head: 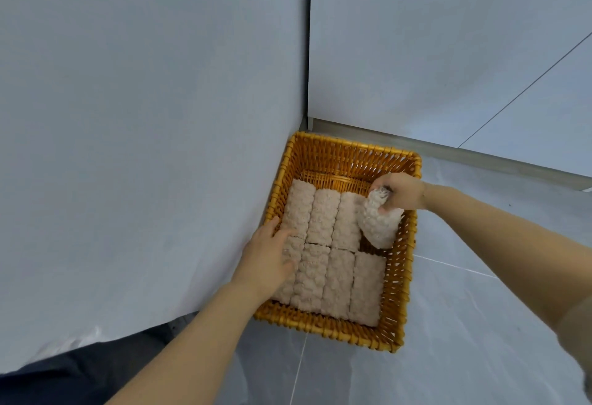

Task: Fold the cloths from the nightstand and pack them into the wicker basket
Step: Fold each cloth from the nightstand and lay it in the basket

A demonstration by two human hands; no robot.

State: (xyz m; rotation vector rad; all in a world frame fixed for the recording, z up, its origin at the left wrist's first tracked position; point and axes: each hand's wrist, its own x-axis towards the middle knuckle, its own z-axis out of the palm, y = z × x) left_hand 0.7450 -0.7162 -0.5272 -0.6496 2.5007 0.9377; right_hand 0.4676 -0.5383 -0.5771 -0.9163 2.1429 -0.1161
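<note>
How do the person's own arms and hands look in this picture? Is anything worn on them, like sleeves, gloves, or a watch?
Both hands are bare: the left hand and the right hand wear no gloves, and no rings are visible. Both forearms are uncovered, with no watch or bracelet at the wrists. At the right edge of the picture, a light beige short sleeve seems to begin on the right upper arm. No sleeve is visible on the left arm.

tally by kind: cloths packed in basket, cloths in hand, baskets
Folded cloths lying in the wicker basket: 7, e.g.
Cloth held by the right hand: 1
Wicker baskets: 1
Total: 9
</note>
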